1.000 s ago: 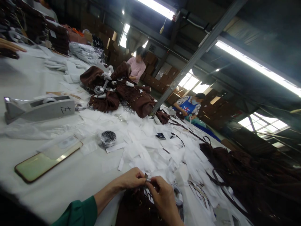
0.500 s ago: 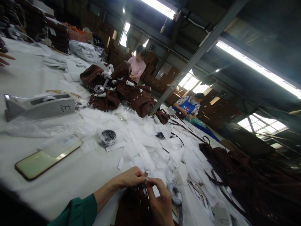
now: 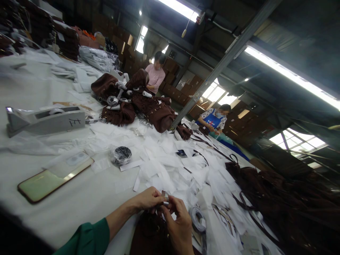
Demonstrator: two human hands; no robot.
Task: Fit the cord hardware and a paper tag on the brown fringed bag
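I've got both hands at bottom center, close together, fingertips nearly meeting. Left hand (image 3: 148, 199) is pinched on a short brown strap (image 3: 163, 193), tip poking up above the fingers. Right hand (image 3: 179, 225) is curled in from the right, thumb and forefinger closed on a small pale piece (image 3: 165, 203) at that strap; I can't make out the exact contact. Dark brown bag (image 3: 147, 235) with gold-colored eyelets sits right under both hands at the bottom edge, partly hidden by the right.

Just right of that hand I see a gray coiled roll (image 3: 197, 219). White paper scraps (image 3: 159, 156) cover the middle of the frame. Black coil in clear wrap (image 3: 122, 156) left of center, phone (image 3: 53, 179) lower left, tape dispenser (image 3: 47, 120) above it. Brown bag pile (image 3: 159, 115) upper center, another dark brown heap (image 3: 287, 202) lower right. Two people beyond the table: pink top (image 3: 155, 76) upper center, blue apron (image 3: 212, 119) right of center.
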